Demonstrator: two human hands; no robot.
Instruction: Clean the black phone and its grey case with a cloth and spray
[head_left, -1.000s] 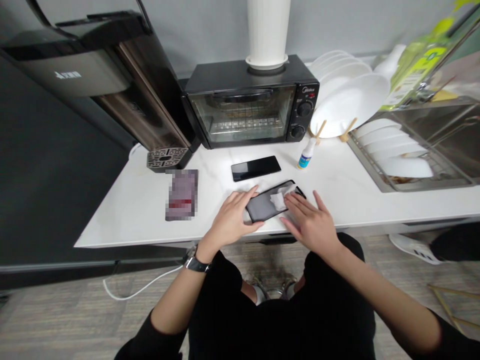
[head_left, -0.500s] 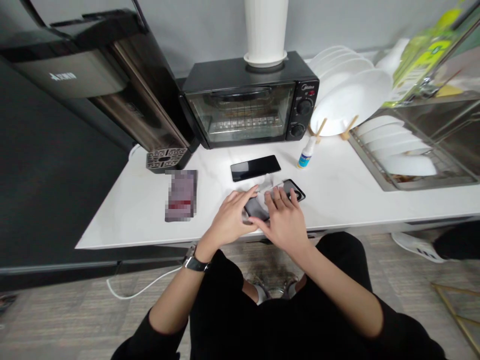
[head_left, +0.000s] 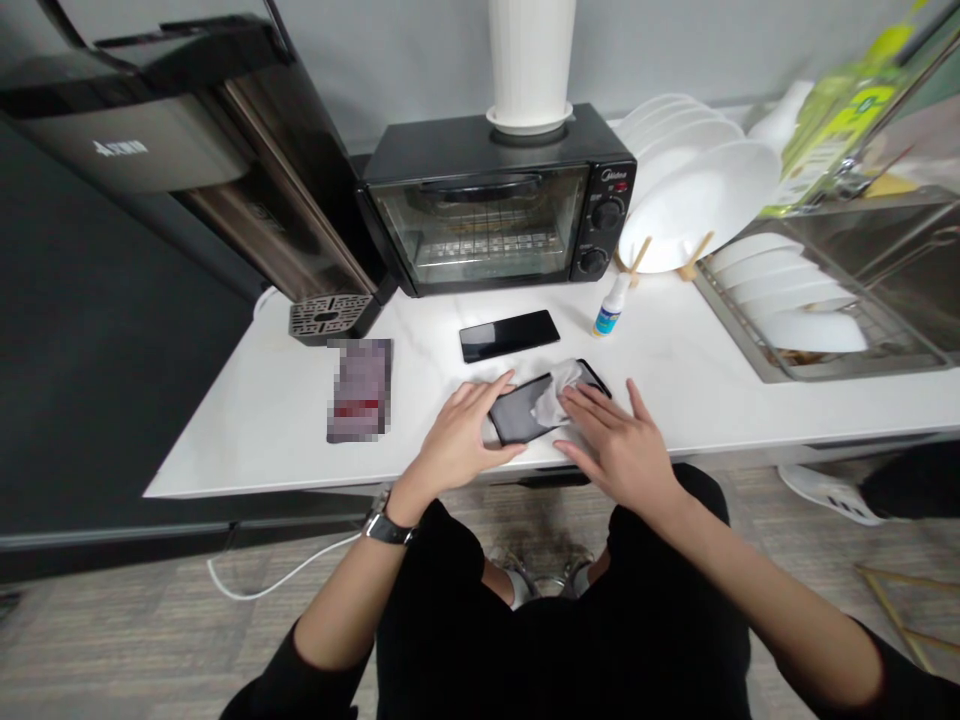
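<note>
A black phone (head_left: 519, 412) lies near the front edge of the white counter (head_left: 262, 420). My left hand (head_left: 459, 440) clasps its left end between thumb and fingers and holds it down. My right hand (head_left: 616, 445) lies flat, fingers stretched out, pressing a small white wipe (head_left: 553, 392) onto the phone's right part. A second black phone (head_left: 510, 335) lies just behind, apart from both hands. A small white and blue bottle (head_left: 611, 308) stands to its right.
A black toaster oven (head_left: 495, 205) carries a white ribbed vase (head_left: 529, 62). A dark water dispenser (head_left: 225, 170) stands at the left, a dark card (head_left: 358, 388) in front of it. White plates (head_left: 697, 190) sit in racks at the right.
My right hand slid left over the phone with the wipe, then back to the right. The wipe now lies crumpled on the phone's right part. My left hand stayed in place.
</note>
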